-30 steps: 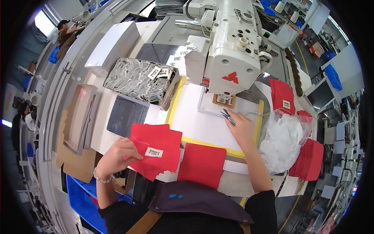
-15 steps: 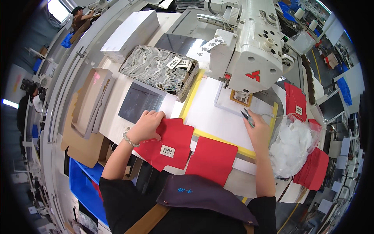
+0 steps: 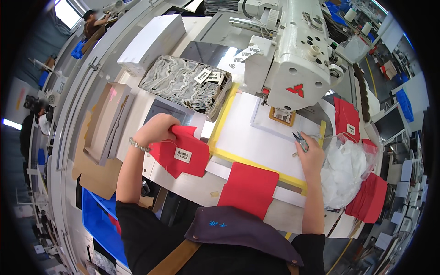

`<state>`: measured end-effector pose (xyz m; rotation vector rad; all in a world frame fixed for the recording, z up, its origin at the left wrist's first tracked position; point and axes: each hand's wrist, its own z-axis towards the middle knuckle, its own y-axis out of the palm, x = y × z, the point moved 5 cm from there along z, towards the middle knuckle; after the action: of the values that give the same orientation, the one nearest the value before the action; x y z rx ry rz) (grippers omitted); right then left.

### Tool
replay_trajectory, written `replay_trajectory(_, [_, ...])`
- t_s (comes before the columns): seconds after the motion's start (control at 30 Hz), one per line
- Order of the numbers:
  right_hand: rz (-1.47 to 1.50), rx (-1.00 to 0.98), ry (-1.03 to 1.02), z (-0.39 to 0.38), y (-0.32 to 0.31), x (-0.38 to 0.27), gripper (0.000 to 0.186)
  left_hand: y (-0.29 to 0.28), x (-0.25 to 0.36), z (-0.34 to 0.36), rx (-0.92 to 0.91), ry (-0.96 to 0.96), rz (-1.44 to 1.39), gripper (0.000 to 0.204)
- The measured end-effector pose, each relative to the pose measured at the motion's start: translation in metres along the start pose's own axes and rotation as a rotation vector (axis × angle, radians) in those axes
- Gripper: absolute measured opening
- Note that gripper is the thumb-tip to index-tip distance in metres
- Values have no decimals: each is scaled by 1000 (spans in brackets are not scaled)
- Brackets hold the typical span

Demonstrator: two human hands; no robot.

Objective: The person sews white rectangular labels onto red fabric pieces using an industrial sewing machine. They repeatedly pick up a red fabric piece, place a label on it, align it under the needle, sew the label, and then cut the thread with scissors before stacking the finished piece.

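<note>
My left hand (image 3: 159, 129) is closed on the upper edge of a red fabric piece (image 3: 195, 158), which carries a pale sewn label (image 3: 183, 155) and a loose thread. In my right hand (image 3: 311, 153) are small thread snips (image 3: 301, 142), blades pointing up and left, held over the white work plate (image 3: 261, 137). A plain red fabric piece (image 3: 250, 189) lies flat at the near edge of the table, between my hands. Beyond my right hand stands the sewing machine (image 3: 298, 59), its yellow-framed clamp (image 3: 281, 116) low over the plate.
A box of folded labels (image 3: 181, 85) sits behind the left hand. Left of it are a white carton (image 3: 153, 43) and an open cardboard tray (image 3: 107, 123). On the right lie a plastic bag of white scraps (image 3: 343, 174) and stacked red pieces (image 3: 368, 198). A blue bin (image 3: 98, 224) is lower left.
My left hand has moved up and left, drawing the labelled red piece away from the plain one. My right hand has shifted slightly right and down with the snips.
</note>
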<state>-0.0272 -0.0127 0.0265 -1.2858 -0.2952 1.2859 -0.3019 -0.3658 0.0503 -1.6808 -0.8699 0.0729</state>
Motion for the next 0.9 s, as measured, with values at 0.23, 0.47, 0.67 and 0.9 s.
replay_trajectory(0.23, [-98,-60,90,-11,-5,17,35,0,-7,14,294,-76,438,55])
replay_trajectory(0.47, [-155,-31,108,-28,-14,27,35,-5,65,17,483,79,390,51])
replay_trajectory(0.67, [-260,53,-17,-40,-20,22,34,37,130,47,417,405,148,41])
replay_trajectory(0.9, [-333,161,56,-56,-57,35,20,62,170,80,379,461,-13,37])
